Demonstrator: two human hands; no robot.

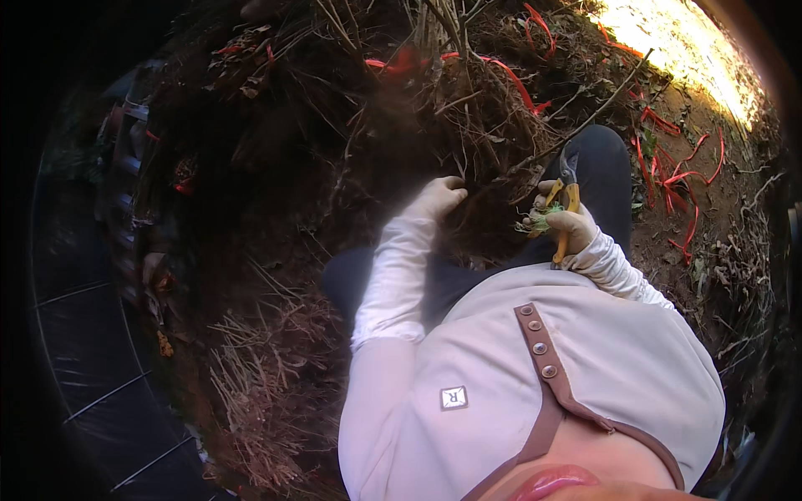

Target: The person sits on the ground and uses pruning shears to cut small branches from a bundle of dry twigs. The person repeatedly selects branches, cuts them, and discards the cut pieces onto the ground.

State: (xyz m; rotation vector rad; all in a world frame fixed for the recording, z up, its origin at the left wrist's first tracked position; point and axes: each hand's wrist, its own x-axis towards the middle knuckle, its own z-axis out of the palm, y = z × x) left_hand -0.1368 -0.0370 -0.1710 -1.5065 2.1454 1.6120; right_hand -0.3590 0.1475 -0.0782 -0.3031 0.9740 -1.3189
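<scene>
My left hand, in a pale glove, is at the lower edge of a tangle of bare woody stems and roots. Its fingers are curled near a thin root; whether they grip it is not clear. On the right, over my dark trouser leg, my gloved right hand holds pruning shears with yellow handles, their metal blades pointing up. A tuft of green, string-like strands is held among the same fingers. Red ribbon runs across the stems above both hands.
More red ribbon lies loose on the soil at the right. A long thin branch slants beside my knee. Bundles of bare roots or twigs lie at the lower left. Dark sheeting with pale lines borders the far left.
</scene>
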